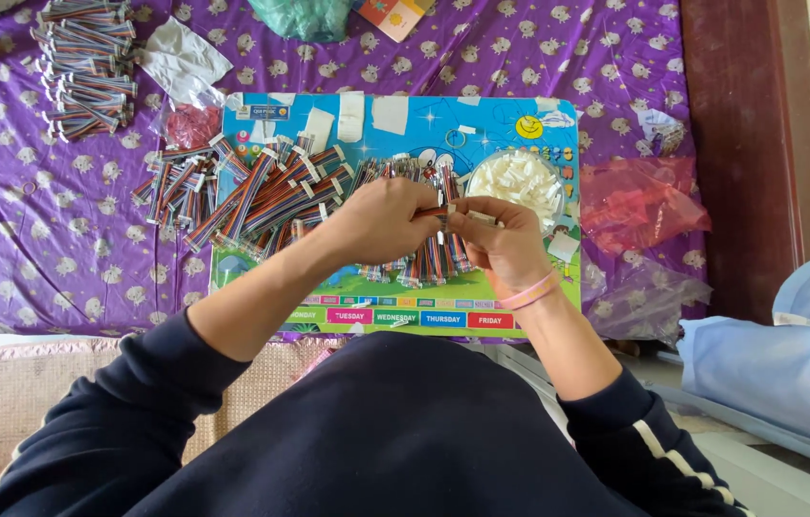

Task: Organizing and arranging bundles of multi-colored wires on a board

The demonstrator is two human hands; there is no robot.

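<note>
I see striped ribbon cables [261, 196] sheathed in smooth plastic, lying on a glossy printed board [520, 115] at centre frame. The purple cloth [22, 239] beneath looks slick, faintly shiny. At right, a crinkled red plastic bag [640, 201]; white connectors [517, 180] look matt plastic.

Rainbow ribbon cable [445, 214]: short flat multicoloured strip, held level between both hands above colourful board, one end at left hand [381, 218] fingertips, other at right hand [506, 244] thumb and forefinger; small white connector at right end, detail too small to tell. Both hands closed round it, knuckles up, touching each other. Beneath hands: loose pile of cables [424, 254], same striped kind, lying mostly lengthwise across board, white-tipped ends showing.
</note>
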